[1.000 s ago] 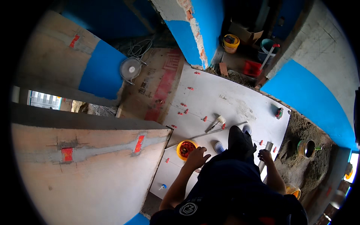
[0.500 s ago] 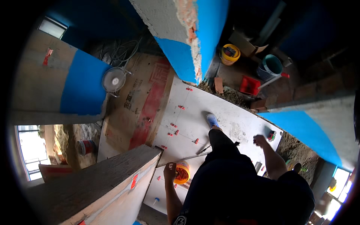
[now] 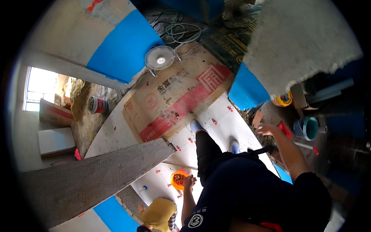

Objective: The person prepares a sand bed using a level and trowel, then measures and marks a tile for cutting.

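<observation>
My left hand (image 3: pixel 189 181) hangs with loosely curled fingers, apart and with nothing visible in them, over an orange bucket (image 3: pixel 176 179) of red pieces. My right hand (image 3: pixel 265 129) is out to the right, fingers open and slightly bent, holding nothing visible. My shoes (image 3: pixel 234 146) stand on white tiles (image 3: pixel 214 114) dotted with small red levelling clips (image 3: pixel 214 121), beside a sheet of printed cardboard (image 3: pixel 150 96).
A co-worker in a yellow top (image 3: pixel 158 214) bends at bottom left. A concrete wall ledge (image 3: pixel 96 174) crosses the left. A fan (image 3: pixel 160 60) and coiled hoses (image 3: pixel 179 31) are ahead. Buckets (image 3: pixel 305 128), a brick (image 3: pixel 257 119) and a painted wall corner (image 3: pixel 247 87) are at right.
I have stepped forward toward the cardboard and turned, so the view has swung. My right hand has moved up. The co-worker in yellow has come into view.
</observation>
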### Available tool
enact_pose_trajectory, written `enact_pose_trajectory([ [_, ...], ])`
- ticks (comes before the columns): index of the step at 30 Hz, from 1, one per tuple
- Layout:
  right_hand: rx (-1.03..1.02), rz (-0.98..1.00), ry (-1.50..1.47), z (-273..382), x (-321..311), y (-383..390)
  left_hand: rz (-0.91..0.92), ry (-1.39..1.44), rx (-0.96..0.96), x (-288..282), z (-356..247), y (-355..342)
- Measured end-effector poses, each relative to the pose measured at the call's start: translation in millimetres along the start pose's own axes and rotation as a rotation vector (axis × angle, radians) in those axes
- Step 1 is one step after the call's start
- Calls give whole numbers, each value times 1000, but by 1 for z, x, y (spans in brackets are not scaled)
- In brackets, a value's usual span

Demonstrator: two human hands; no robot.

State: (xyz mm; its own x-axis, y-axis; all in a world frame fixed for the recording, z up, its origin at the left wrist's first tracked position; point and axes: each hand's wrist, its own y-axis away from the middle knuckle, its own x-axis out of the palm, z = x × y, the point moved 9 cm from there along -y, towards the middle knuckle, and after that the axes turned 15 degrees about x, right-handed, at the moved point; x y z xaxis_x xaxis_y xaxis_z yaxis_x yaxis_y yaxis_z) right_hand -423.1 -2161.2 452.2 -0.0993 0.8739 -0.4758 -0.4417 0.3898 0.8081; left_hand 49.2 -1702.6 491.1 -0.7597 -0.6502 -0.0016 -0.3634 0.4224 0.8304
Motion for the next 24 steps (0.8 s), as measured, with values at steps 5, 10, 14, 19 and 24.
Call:
enact_pose_trajectory([
  [5,143,44,-619,231,-59,-64,93,-113,-159,-15,-19,-35],
  [10,350,28,-947,257,-103,-58,129,-134,-9,-43,-200,-187],
  [14,494,-65,-791,184,-116,-54,-195,-1,238,-51,-444,-304],
  [19,763,46,-974,223,-162,-49,-113,-268,676,-12,-693,-370],
  [24,758,-17,-1233,246,-168,-91,126,-508,859,116,-761,-416],
])
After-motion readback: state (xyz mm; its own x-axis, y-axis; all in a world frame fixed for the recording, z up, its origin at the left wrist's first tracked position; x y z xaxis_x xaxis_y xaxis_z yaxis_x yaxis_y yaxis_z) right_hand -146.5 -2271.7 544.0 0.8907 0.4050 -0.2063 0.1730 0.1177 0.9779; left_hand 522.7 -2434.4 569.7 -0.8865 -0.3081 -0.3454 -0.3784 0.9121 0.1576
